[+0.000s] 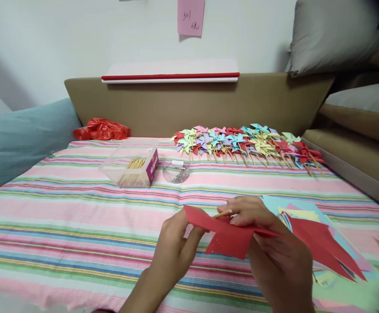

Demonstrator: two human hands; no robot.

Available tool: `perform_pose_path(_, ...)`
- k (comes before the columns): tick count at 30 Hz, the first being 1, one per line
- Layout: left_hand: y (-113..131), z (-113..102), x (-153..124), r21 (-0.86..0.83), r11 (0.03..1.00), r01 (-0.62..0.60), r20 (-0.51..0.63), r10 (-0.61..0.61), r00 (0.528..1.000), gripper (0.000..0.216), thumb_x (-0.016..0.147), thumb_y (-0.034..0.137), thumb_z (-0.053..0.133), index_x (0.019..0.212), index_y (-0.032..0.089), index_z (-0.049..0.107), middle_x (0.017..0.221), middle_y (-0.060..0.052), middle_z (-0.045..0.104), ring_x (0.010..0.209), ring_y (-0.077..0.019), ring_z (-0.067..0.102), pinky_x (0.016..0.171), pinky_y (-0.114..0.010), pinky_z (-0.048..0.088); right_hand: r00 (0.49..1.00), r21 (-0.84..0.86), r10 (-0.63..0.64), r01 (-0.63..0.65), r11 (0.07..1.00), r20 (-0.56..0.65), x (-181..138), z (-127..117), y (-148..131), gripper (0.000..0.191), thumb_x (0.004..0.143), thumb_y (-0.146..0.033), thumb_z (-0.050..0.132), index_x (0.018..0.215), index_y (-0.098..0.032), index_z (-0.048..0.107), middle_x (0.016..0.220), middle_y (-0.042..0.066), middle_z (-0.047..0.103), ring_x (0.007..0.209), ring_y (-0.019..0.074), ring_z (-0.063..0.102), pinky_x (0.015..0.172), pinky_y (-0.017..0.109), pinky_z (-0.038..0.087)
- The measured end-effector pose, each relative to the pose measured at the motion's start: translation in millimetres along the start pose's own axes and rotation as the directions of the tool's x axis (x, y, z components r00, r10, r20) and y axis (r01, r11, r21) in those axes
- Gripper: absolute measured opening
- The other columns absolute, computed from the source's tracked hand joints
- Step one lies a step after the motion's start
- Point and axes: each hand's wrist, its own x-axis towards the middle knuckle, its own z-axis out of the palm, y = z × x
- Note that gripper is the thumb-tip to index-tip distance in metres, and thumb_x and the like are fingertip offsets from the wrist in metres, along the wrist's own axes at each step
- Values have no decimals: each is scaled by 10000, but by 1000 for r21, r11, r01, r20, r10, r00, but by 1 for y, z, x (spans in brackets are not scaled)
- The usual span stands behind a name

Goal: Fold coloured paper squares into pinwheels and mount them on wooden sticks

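A red paper pinwheel piece (230, 242), cut into blades, is held up between my two hands above the striped cloth. My left hand (176, 243) pinches its left side between thumb and fingers. My right hand (274, 248) is closed around the right side, with its fingers resting on top of the paper. A thin wooden stick (222, 214) shows by the right fingertips, lying across the far edge of the paper. The fingers and paper hide most of the stick, so I cannot tell whether the two are joined.
Finished pinwheels (235, 141) lie in rows at the back right. A clear plastic box (134, 167) of wooden sticks stands beside a round dish (175, 171) of small metal pins. Red cut paper (321, 243) lies on coloured sheets at right. A red plastic bag (103, 129) sits back left.
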Motion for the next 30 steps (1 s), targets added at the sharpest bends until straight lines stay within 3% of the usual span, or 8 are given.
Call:
perform_pose_path(6, -6, -3, -2, 66, 993, -102, -46, 105, 993, 217, 889, 110, 620, 985, 291, 690, 932, -19, 757, 827, -216, 701, 711, -298, 525, 999, 53, 12, -11, 999, -30, 0, 6, -3, 136, 924, -156, 618, 922, -264, 700, 989, 43, 758, 1013, 251, 682, 927, 446, 529)
perform_pose_path(13, -4, -5, 0, 88, 989, -118, -38, 122, 992, 238, 878, 99, 631, 986, 298, 707, 912, -23, 762, 808, -224, 708, 699, -303, 539, 998, 63, 21, -18, 998, -51, 0, 9, -5, 101, 929, -195, 624, 896, -258, 697, 953, 50, 754, 970, 249, 693, 884, 435, 545)
perform_pose_path(20, -1, -7, 1, 159, 972, -174, -30, 181, 983, 164, 911, 136, 593, 957, 253, 697, 867, -38, 762, 763, -216, 713, 674, -299, 552, 1000, 65, 0, -1, 998, 15, 1, 4, -2, 161, 915, -121, 613, 934, -262, 689, 980, 46, 754, 984, 242, 690, 890, 427, 543)
perform_pose_path(23, -1, -11, 3, 202, 944, -260, -24, 270, 962, 207, 915, 86, 553, 979, 230, 688, 845, -32, 757, 730, -193, 706, 705, -297, 560, 1000, 69, -20, 19, 997, 21, 1, 4, -2, 181, 908, -101, 608, 948, -261, 685, 984, 46, 754, 980, 240, 687, 889, 431, 541)
perform_pose_path(27, -5, -18, 5, 211, 880, -426, 5, 434, 901, 298, 925, 52, 537, 1109, 240, 676, 946, -41, 764, 831, -186, 706, 739, -290, 555, 999, 90, -14, 17, 996, -33, 0, 6, -3, 174, 912, -105, 598, 924, -257, 682, 962, 42, 756, 956, 233, 687, 870, 426, 544)
perform_pose_path(30, -6, -20, 4, 177, 878, -444, -1, 451, 892, 298, 938, 57, 531, 1134, 238, 665, 973, -44, 753, 873, -182, 698, 746, -291, 552, 1000, 82, 14, -14, 997, -3, 0, 4, -3, 161, 908, -112, 624, 926, -257, 692, 981, 50, 760, 975, 239, 691, 844, 411, 553)
